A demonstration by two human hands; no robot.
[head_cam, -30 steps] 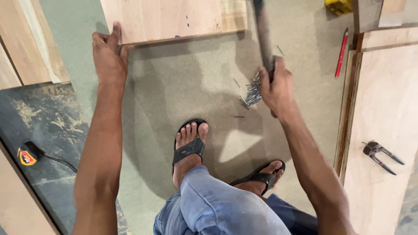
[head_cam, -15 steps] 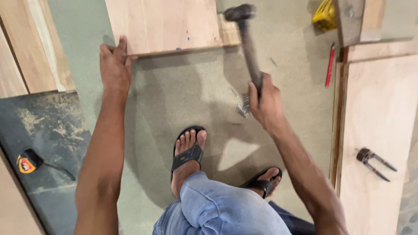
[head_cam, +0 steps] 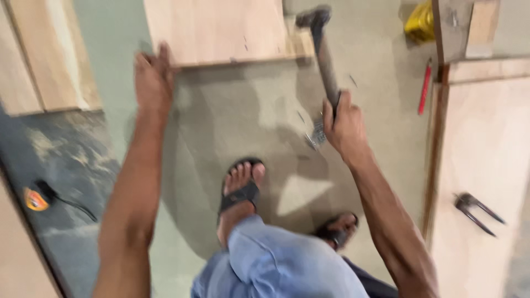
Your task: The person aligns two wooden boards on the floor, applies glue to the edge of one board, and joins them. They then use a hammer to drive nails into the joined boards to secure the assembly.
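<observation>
Dusty grey-green workshop floor (head_cam: pixel 248 116) fills the head view. At its far side lies a pale rectangular plywood board (head_cam: pixel 215 30). The left hand (head_cam: pixel 152 83) presses flat on the board's near left corner, fingers spread. The right hand (head_cam: pixel 345 127) is wrapped tight round a dark-handled hammer (head_cam: pixel 323 55), whose head is at the board's right end.

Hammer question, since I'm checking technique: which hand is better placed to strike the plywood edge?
Right hand: it grips the hammer, whose head is at the plywood panel. The left hand braces its corner.
</observation>
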